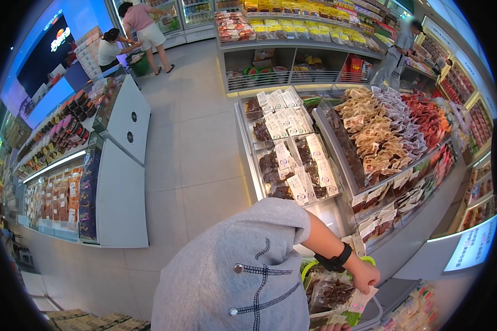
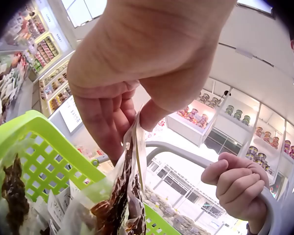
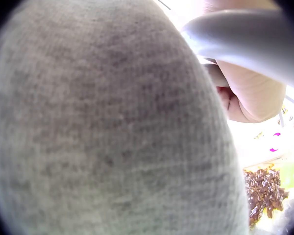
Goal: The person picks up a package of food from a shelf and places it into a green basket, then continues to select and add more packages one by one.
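Observation:
My left hand (image 1: pixel 365 276) reaches over a lime-green shopping basket (image 2: pixel 73 152) and pinches the top of a clear bag of dark, dried-looking meat (image 2: pixel 120 205) between thumb and fingers. The bag hangs upright at the basket's opening, its pale label (image 1: pixel 362 299) facing up in the head view. My right hand (image 2: pixel 239 188) is curled round the basket's grey handle (image 2: pixel 179 152); only its fingers show at the bottom of the head view. Similar labelled bags (image 1: pixel 328 289) lie in the basket. A grey sleeve (image 3: pixel 112 122) hides most of the right wrist view.
A display case with white-labelled packs (image 1: pixel 292 165) stands just ahead, beside a sloped bin of wrapped snacks (image 1: pixel 392 132). To the left, across a tiled aisle (image 1: pixel 204 165), is a white counter (image 1: pixel 121 193). Two people (image 1: pixel 143 25) are at the back left, another person (image 1: pixel 397 52) at the right.

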`<act>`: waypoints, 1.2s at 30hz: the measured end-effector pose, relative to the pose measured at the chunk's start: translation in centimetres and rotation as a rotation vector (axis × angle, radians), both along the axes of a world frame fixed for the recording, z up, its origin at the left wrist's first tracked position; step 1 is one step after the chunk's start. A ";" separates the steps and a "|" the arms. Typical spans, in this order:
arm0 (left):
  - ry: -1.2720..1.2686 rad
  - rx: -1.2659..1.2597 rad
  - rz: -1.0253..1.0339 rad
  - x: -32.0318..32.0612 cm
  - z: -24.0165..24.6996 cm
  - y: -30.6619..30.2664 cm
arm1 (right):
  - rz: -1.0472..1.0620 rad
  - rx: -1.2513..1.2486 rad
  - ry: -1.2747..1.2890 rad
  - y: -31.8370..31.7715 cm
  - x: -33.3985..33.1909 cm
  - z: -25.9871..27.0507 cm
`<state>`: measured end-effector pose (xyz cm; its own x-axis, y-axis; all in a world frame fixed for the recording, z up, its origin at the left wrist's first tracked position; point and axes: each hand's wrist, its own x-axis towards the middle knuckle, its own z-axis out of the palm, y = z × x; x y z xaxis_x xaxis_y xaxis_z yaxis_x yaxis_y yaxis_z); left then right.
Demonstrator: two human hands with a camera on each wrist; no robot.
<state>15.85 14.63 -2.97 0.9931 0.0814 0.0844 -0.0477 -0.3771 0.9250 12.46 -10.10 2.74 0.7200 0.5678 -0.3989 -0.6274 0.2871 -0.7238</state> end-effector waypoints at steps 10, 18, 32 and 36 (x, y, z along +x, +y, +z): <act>-0.092 -0.164 0.155 0.6 -1.3 1.6 | -0.071 -0.085 -0.060 0.9 -1.3 1.4; 0.026 -0.723 0.201 -3.5 3.7 5.5 | -0.050 0.034 0.028 0.6 -1.7 1.3; 0.179 -0.782 0.590 0.6 -1.7 13.5 | -0.288 0.105 0.115 -0.7 -4.1 0.4; -0.039 -0.841 0.628 5.0 -4.2 16.3 | -0.349 0.114 0.150 -0.4 -4.2 0.7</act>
<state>20.87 30.98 -7.19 0.7501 0.6279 -0.2074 -0.1014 0.4191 0.9022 8.22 -10.50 3.40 0.8161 0.3458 -0.4631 -0.5742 0.5756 -0.5822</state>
